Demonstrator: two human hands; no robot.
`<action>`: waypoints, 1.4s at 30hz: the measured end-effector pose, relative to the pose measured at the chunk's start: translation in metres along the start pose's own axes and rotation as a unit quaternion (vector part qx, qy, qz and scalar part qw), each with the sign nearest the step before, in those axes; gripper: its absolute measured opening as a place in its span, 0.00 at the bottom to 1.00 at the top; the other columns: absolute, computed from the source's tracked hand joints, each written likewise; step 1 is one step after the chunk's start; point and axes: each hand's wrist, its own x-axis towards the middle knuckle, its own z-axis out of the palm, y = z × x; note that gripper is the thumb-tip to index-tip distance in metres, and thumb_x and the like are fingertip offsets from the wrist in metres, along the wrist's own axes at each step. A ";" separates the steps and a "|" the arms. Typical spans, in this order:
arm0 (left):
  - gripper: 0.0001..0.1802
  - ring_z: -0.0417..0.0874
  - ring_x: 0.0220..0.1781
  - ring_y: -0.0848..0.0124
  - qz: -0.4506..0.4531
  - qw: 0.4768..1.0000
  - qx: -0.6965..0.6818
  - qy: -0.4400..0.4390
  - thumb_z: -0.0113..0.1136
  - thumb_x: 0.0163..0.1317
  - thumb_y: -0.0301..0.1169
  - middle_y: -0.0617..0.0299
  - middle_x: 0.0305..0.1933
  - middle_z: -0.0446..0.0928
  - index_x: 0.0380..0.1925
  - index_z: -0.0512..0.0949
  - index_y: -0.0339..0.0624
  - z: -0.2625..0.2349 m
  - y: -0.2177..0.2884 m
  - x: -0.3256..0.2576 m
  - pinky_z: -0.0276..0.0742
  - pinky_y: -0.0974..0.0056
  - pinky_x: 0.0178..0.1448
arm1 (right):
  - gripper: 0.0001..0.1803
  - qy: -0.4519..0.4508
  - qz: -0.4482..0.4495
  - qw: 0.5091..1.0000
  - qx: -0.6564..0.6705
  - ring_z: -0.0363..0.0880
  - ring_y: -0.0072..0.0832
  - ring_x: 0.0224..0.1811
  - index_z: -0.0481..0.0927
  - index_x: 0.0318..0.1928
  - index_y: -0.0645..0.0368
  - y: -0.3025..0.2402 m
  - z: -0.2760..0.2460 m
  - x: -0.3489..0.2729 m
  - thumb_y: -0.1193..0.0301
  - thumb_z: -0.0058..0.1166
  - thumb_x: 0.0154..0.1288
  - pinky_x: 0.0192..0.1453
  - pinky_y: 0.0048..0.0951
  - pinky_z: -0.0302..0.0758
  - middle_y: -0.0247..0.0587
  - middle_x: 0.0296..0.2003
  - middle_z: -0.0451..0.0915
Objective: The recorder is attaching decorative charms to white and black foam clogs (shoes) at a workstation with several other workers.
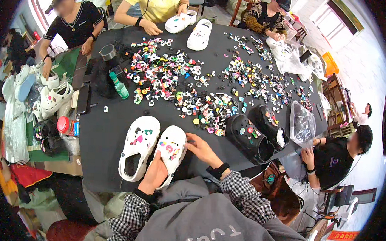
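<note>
Two white clogs decorated with small charms stand side by side at the near edge of the black-topped table. My left hand [155, 174] grips the right-hand white clog [172, 146] at its near side, the thumb lying along its upper. On that clog's far right side rest the fingers of my right hand [200, 149], bent near the toe; whether they pinch a charm is hidden. The left-hand white clog [146, 129] stands just beside it, untouched, with pink, green and black charms on top. Beyond the clogs spreads a heap of colourful shoe charms [206, 110].
A pair of black clogs [246, 135] stands to the right, near a clear plastic bag [302, 121]. A green bottle [119, 86] is at the left. A red-lidded jar [67, 126] stands on a green side surface. Several people work around the black table [103, 159], handling white clogs and bags.
</note>
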 end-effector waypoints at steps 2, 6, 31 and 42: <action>0.27 0.64 0.70 0.58 -0.010 0.997 -0.073 0.018 0.35 0.76 0.40 0.50 0.70 0.61 0.68 0.55 0.34 0.002 0.002 0.007 0.60 0.53 0.73 | 0.21 0.023 -0.027 0.995 -0.098 0.80 0.34 0.48 0.74 0.56 0.64 0.003 -0.015 0.014 0.67 0.55 0.65 0.53 0.33 0.76 0.50 0.47 0.80; 0.27 0.66 0.68 0.56 0.004 0.998 -0.058 0.032 0.38 0.74 0.38 0.48 0.68 0.63 0.67 0.55 0.33 -0.002 0.005 0.006 0.62 0.51 0.72 | 0.12 0.119 -0.059 0.974 -0.183 0.81 0.42 0.40 0.79 0.46 0.63 -0.003 -0.038 0.062 0.72 0.53 0.64 0.43 0.35 0.76 0.52 0.38 0.82; 0.26 0.72 0.63 0.56 0.041 0.994 -0.037 0.096 0.46 0.71 0.34 0.48 0.65 0.68 0.64 0.61 0.31 -0.006 0.000 0.006 0.67 0.53 0.69 | 0.08 0.118 0.012 0.993 -0.019 0.81 0.28 0.34 0.77 0.43 0.62 0.016 -0.084 0.096 0.78 0.54 0.62 0.38 0.29 0.77 0.42 0.33 0.79; 0.30 0.62 0.71 0.57 0.026 0.996 -0.083 0.018 0.42 0.74 0.42 0.49 0.70 0.60 0.68 0.55 0.34 -0.006 0.003 -0.001 0.58 0.52 0.74 | 0.09 0.161 -0.042 0.975 -0.150 0.82 0.34 0.39 0.79 0.41 0.63 0.005 -0.072 0.103 0.77 0.57 0.59 0.45 0.32 0.77 0.47 0.39 0.82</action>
